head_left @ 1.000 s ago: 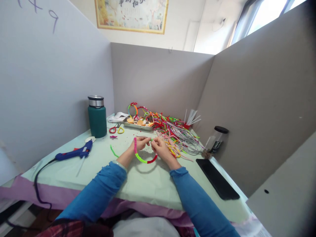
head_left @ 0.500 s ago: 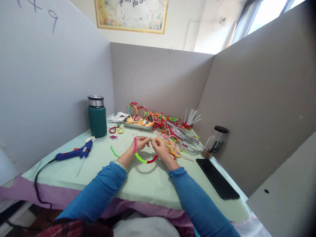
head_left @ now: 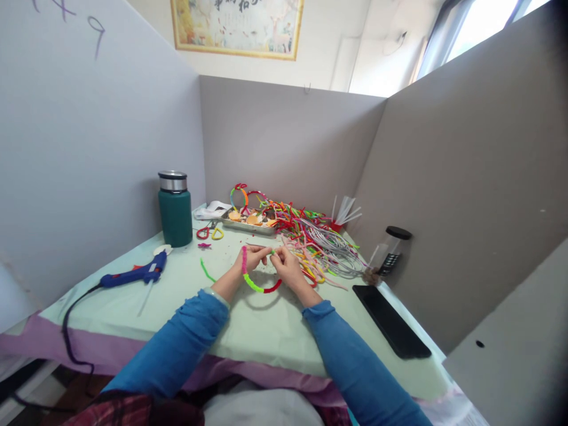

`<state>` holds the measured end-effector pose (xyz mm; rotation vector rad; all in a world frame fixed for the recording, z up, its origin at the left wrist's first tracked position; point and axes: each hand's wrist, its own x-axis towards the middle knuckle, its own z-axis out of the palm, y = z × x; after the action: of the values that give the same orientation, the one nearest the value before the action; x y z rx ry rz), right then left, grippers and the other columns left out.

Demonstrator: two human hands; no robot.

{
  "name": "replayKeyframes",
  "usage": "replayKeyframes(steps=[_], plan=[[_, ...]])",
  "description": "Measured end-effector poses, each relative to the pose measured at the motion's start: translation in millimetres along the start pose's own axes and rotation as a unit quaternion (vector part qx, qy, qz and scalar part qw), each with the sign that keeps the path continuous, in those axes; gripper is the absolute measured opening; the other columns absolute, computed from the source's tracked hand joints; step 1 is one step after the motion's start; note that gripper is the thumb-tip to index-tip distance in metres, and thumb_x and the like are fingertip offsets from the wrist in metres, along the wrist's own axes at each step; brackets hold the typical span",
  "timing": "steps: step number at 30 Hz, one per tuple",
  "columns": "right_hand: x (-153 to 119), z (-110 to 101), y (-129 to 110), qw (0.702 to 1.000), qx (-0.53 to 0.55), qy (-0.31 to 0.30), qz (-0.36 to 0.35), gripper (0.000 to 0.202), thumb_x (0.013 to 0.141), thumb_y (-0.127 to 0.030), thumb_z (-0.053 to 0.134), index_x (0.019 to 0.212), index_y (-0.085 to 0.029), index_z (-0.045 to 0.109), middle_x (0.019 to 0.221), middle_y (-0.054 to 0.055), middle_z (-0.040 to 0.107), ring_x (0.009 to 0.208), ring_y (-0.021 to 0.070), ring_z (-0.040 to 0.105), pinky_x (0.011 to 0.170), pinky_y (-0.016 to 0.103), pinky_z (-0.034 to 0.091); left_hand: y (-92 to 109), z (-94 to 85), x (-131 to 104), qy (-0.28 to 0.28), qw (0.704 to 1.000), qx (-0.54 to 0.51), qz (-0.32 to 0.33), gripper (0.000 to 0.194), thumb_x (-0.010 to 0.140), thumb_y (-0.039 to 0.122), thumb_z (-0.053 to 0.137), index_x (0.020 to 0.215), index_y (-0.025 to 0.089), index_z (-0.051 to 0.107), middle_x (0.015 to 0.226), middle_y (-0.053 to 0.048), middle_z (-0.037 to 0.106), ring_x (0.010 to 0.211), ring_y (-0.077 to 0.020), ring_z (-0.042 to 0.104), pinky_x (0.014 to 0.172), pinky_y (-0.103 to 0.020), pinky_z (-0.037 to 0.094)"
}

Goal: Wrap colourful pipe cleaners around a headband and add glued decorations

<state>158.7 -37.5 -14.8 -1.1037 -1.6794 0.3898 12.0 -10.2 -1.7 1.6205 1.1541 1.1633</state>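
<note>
Both hands meet over the middle of the pale green table point(head_left: 248, 331). My left hand point(head_left: 252, 258) and my right hand point(head_left: 287, 266) pinch the two upper ends of a curved hoop of pipe cleaners point(head_left: 257, 286), pink on the left, green at the bottom, red on the right. The hoop hangs below my fingers, just above the table. A short green bit sticks out between my fingertips.
A heap of coloured pipe cleaners point(head_left: 315, 242) lies behind my right hand, beside a metal tray point(head_left: 246, 225). A green flask point(head_left: 174, 210) and a blue glue gun point(head_left: 133, 276) stand to the left. A black phone point(head_left: 390, 320) and a jar point(head_left: 388, 251) are at right. Partition walls surround the table.
Almost nothing differs; my hands and the hoop have shifted very slightly, still pinching the hoop's ends.
</note>
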Motion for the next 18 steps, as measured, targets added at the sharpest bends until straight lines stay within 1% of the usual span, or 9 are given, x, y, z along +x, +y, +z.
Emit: replayKeyframes(steps=[4, 8, 11, 14, 16, 18], plan=[[0.7, -0.7, 0.9, 0.998, 0.053, -0.011, 0.014, 0.019, 0.082, -0.039, 0.049, 0.084, -0.02, 0.051, 0.056, -0.005, 0.048, 0.05, 0.0116, 0.044, 0.05, 0.023, 0.032, 0.1, -0.8, 0.4, -0.003, 1.0, 0.019, 0.005, 0.048, 0.068, 0.058, 0.058, 0.05, 0.014, 0.057, 0.036, 0.005, 0.035, 0.038, -0.0056, 0.026, 0.042, -0.023, 0.018], [1.0, -1.5, 0.3, 0.997, 0.082, -0.008, 0.013, 0.02, 0.082, -0.039, 0.049, 0.08, -0.019, 0.053, 0.059, -0.003, 0.052, 0.052, 0.0116, 0.047, 0.05, 0.023, 0.034, -1.3, 0.5, 0.3, -0.014, 1.0, 0.025, 0.005, 0.049, 0.069, 0.06, 0.056, 0.052, 0.014, 0.057, 0.035, 0.007, 0.029, 0.038, -0.0057, 0.024, 0.042, -0.023, 0.017], [1.0, -2.7, 0.9, 0.997, 0.081, 0.0, 0.017, 0.019, 0.082, -0.037, 0.049, 0.077, -0.019, 0.054, 0.06, -0.003, 0.054, 0.054, 0.0122, 0.049, 0.052, 0.023, 0.036, 0.8, 1.0, -2.0, -0.035, 0.999, 0.022, 0.022, 0.048, 0.071, 0.059, 0.053, 0.054, 0.014, 0.058, 0.036, 0.007, 0.028, 0.038, -0.0059, 0.023, 0.043, -0.022, 0.016], [0.7, -3.5, 2.5, 0.999, 0.044, 0.004, 0.014, 0.017, 0.081, -0.034, 0.05, 0.076, -0.019, 0.056, 0.06, -0.002, 0.057, 0.054, 0.0128, 0.051, 0.054, 0.024, 0.037, 3.7, 0.4, -4.2, -0.053, 0.997, 0.036, 0.042, 0.045, 0.07, 0.056, 0.054, 0.054, 0.013, 0.058, 0.038, 0.005, 0.035, 0.041, -0.0063, 0.027, 0.044, -0.022, 0.018], [0.3, -4.0, 3.7, 1.0, 0.01, 0.007, 0.009, 0.016, 0.081, -0.032, 0.05, 0.074, -0.02, 0.057, 0.061, -0.002, 0.058, 0.055, 0.0132, 0.052, 0.055, 0.024, 0.036, 4.4, 0.4, -4.1, -0.057, 0.996, 0.047, 0.044, 0.043, 0.07, 0.053, 0.055, 0.054, 0.013, 0.059, 0.041, 0.004, 0.042, 0.043, -0.007, 0.031, 0.044, -0.021, 0.021], [0.1, -4.3, 4.8, 1.0, -0.016, 0.008, 0.004, 0.015, 0.081, -0.031, 0.05, 0.074, -0.02, 0.058, 0.062, -0.001, 0.06, 0.057, 0.0137, 0.053, 0.056, 0.024, 0.036, 4.1, 1.4, -3.0, -0.059, 0.996, 0.052, 0.041, 0.039, 0.068, 0.05, 0.057, 0.058, 0.013, 0.063, 0.046, 0.002, 0.05, 0.045, -0.0079, 0.037, 0.045, -0.021, 0.025]])
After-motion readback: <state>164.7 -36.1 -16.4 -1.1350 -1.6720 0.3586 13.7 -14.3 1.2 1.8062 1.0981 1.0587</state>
